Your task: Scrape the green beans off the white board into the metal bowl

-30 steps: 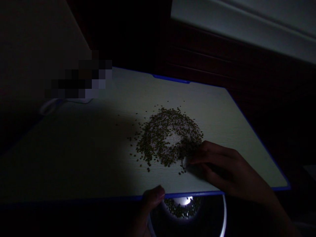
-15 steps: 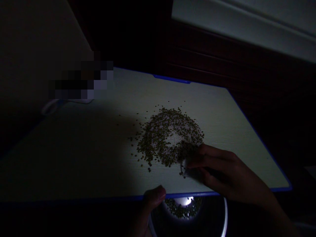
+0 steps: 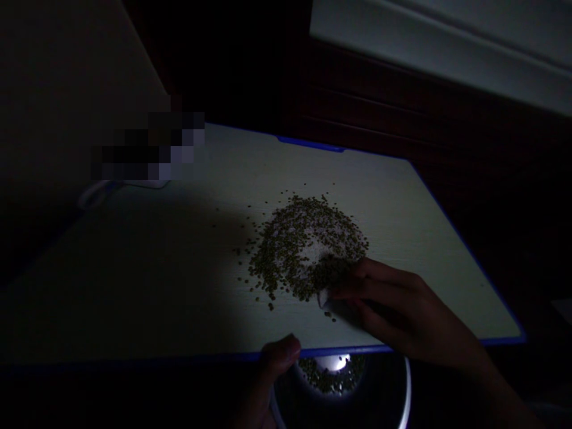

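A heap of small green beans (image 3: 290,229) mixed with white grains (image 3: 314,250) lies on the pale, blue-edged tabletop (image 3: 402,226). My right hand (image 3: 397,304) is at the heap's near right side, fingers pinched around a small whitish piece (image 3: 323,297) whose kind I cannot make out. A few stray beans lie just in front of it. Below the front edge, my left hand (image 3: 272,369) grips the left side of a round bowl (image 3: 407,387), its thumb resting up by the table edge. Green beans (image 3: 330,381) and a bright light reflection show inside the bowl.
At the table's back left stands a blurred-out object (image 3: 152,149) with a pale loop (image 3: 92,193) beside it. A dark panelled surface (image 3: 357,95) rises behind the table, under a pale ledge (image 3: 424,53). The scene is dim.
My right hand has shifted slightly left with the whitish piece, closer against the heap's near edge. My left hand and the bowl have stayed in place.
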Demonstrator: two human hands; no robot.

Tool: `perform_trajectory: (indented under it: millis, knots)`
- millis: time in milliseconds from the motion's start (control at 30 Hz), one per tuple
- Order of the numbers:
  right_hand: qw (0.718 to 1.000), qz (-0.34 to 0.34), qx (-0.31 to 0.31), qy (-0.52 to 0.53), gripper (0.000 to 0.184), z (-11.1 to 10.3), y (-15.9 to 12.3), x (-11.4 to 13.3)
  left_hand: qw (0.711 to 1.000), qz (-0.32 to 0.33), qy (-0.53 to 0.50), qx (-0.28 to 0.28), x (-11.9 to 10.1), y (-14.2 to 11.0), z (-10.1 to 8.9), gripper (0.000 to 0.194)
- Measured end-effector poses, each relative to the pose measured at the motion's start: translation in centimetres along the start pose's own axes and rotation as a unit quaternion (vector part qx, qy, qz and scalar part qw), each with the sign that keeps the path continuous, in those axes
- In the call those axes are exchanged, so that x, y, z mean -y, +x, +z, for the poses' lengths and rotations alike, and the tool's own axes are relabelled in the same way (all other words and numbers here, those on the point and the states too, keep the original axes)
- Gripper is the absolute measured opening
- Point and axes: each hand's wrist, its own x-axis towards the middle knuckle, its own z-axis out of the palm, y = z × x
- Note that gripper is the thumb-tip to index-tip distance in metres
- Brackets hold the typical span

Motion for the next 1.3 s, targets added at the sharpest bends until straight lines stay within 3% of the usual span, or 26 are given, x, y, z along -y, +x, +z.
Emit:
perform_trajectory:
  millis: [133,333,533,667,833,933,1033,1133,1300]
  knots:
    - [1.000,0.000,0.006,-0.001,0.033,0.0,0.1,0.2,0.993,-0.108,-0.010,-0.045,0.1,0.0,-0.7,0.052]
    - [1.000,0.002,0.013,0.000,0.031,0.1,0.1,0.0,0.997,-0.043,-0.022,-0.062,0.4,0.1,0.3,0.052]
    - [1.000,0.009,0.026,0.003,0.033,-0.1,0.0,-0.1,0.993,-0.031,0.001,-0.110,0.2,-0.1,1.5,0.045]
    - [0.999,0.005,0.039,0.007,0.034,-0.2,-0.2,0.0,0.996,-0.003,-0.017,-0.085,0.0,-0.5,2.1,0.043]
    - [0.999,-0.002,0.051,0.006,0.035,-0.2,-0.1,0.1,0.994,0.021,-0.009,-0.111,0.1,-0.4,2.6,0.045]
    - [0.998,-0.006,0.056,0.004,0.032,-0.2,0.0,0.2,0.995,0.052,-0.017,-0.082,0.2,-0.2,3.0,0.050]
    - [0.998,-0.001,0.063,0.003,0.030,-0.2,-0.1,0.3,0.999,0.024,-0.026,-0.027,0.0,-0.1,3.1,0.052]
    - [0.998,0.003,0.067,-0.003,0.030,-0.5,-0.3,0.3,1.000,-0.015,-0.017,-0.011,-0.2,-0.3,2.9,0.045]
    - [0.998,0.026,0.064,-0.011,0.029,-1.1,-0.6,0.0,0.998,0.057,-0.026,-0.018,-0.1,-0.5,2.7,0.040]
